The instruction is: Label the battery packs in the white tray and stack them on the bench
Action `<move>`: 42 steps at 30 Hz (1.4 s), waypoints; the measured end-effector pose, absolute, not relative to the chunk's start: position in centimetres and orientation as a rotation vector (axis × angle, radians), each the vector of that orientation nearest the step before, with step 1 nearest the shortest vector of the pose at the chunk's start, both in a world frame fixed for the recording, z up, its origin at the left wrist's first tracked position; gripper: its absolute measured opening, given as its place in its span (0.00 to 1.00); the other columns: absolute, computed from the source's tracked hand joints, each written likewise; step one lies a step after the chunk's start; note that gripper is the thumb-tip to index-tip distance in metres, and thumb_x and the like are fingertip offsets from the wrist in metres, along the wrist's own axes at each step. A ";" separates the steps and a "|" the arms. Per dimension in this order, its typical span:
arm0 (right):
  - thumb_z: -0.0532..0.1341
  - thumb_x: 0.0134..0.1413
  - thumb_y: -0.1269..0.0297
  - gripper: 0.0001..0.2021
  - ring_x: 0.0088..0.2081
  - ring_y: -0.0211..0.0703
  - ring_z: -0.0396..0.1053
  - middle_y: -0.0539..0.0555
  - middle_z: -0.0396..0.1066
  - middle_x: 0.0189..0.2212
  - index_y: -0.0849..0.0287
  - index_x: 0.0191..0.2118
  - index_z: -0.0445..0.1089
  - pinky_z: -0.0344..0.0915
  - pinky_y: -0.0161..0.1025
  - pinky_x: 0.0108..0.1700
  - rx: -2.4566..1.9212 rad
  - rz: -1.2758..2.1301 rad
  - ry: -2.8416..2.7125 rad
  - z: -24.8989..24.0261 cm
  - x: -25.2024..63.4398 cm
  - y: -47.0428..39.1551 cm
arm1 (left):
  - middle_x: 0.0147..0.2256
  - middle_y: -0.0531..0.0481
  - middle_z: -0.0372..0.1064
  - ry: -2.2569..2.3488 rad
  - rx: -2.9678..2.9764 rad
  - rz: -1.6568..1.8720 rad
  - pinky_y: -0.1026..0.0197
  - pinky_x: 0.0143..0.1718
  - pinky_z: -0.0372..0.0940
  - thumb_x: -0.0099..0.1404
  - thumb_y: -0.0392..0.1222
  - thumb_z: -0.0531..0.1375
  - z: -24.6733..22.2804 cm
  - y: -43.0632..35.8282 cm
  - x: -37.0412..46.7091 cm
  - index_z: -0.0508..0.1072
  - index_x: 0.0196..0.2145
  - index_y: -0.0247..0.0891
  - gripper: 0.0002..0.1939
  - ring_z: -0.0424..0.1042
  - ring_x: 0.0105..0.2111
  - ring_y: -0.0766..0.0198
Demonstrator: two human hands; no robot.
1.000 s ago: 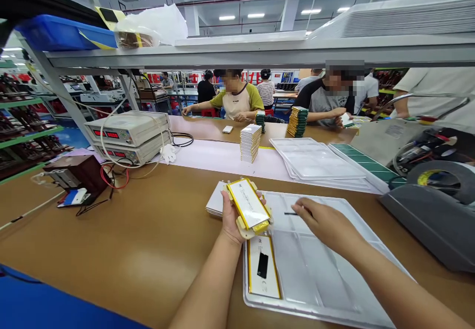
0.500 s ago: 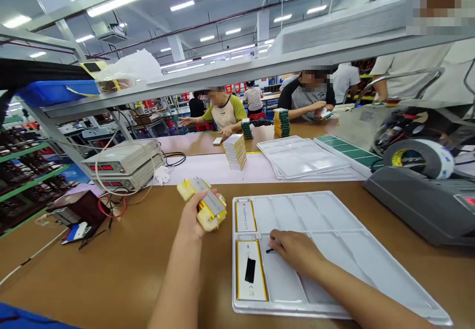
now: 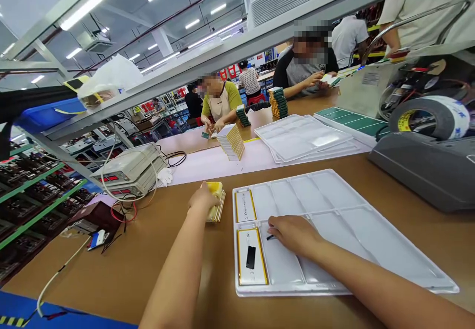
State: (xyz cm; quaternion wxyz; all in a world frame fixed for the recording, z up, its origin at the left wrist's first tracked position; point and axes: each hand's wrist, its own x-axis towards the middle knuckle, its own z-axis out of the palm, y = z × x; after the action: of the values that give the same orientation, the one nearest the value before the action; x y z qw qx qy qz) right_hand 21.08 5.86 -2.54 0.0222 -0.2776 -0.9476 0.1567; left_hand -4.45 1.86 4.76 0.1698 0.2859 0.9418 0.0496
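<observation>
Now the left hand [image 3: 203, 199] grips a yellow-edged stack [image 3: 216, 203]; the right hand [image 3: 293, 232] pinches a small black strip [image 3: 269, 237].

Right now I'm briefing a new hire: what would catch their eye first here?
The white moulded plastic tray in front, with two yellow-edged flat cells in its left pockets. The left hand rests on a yellow-edged stack beside it; the right hand lies on the tray.

Brown workbench [image 3: 148, 250] carries a white compartment tray [image 3: 371, 230], a small stack of yellow-edged flat cells [image 3: 217, 205] just left of it, and a grey tape dispenser [image 3: 426, 170] at right. A pale mat [image 3: 208, 165] behind bears stacked meters [image 3: 129, 173], a fanned pile of cells [image 3: 230, 142] and empty trays [image 3: 304, 138].
</observation>
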 end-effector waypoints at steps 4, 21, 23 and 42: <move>0.48 0.56 0.61 0.10 0.32 0.45 0.68 0.51 0.72 0.30 0.56 0.32 0.64 0.48 0.35 0.24 -0.880 0.525 -2.963 -2.7 21.1 6.1 | 0.44 0.40 0.66 2.663 0.816 0.170 0.51 0.39 0.59 0.39 0.50 0.65 5.2 1.7 -4.4 0.60 0.49 0.43 0.38 0.66 0.42 0.47; 0.53 0.50 0.58 0.09 0.30 0.44 0.66 0.51 0.70 0.29 0.55 0.28 0.65 0.49 0.36 0.24 -1.241 0.498 -3.029 0.9 24.7 9.7 | 0.23 0.46 0.66 0.933 0.251 1.543 0.60 0.26 0.61 0.50 0.45 0.59 0.8 2.0 5.4 0.68 0.32 0.33 0.14 0.66 0.22 0.62; 0.51 0.52 0.58 0.09 0.30 0.45 0.67 0.51 0.71 0.28 0.55 0.30 0.66 0.49 0.36 0.25 -1.185 0.406 -3.023 1.7 24.6 8.5 | 0.21 0.47 0.65 0.853 0.197 1.577 0.60 0.25 0.62 0.52 0.48 0.55 -1.2 2.6 7.0 0.67 0.29 0.33 0.13 0.66 0.21 0.63; 0.48 0.54 0.59 0.14 0.30 0.40 0.65 0.54 0.70 0.30 0.61 0.30 0.66 0.58 0.35 0.31 -1.293 1.299 -2.756 -1.9 23.8 4.8 | 0.22 0.49 0.66 0.524 0.071 1.699 0.61 0.26 0.62 0.55 0.48 0.54 -4.0 2.3 7.0 0.68 0.35 0.36 0.14 0.66 0.23 0.63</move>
State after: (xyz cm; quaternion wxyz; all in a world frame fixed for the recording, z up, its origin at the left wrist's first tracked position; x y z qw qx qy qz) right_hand 23.79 4.84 -1.88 -0.0841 -0.3892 -0.8297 0.3911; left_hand 6.97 2.27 -4.03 0.6296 0.0311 0.2286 0.7419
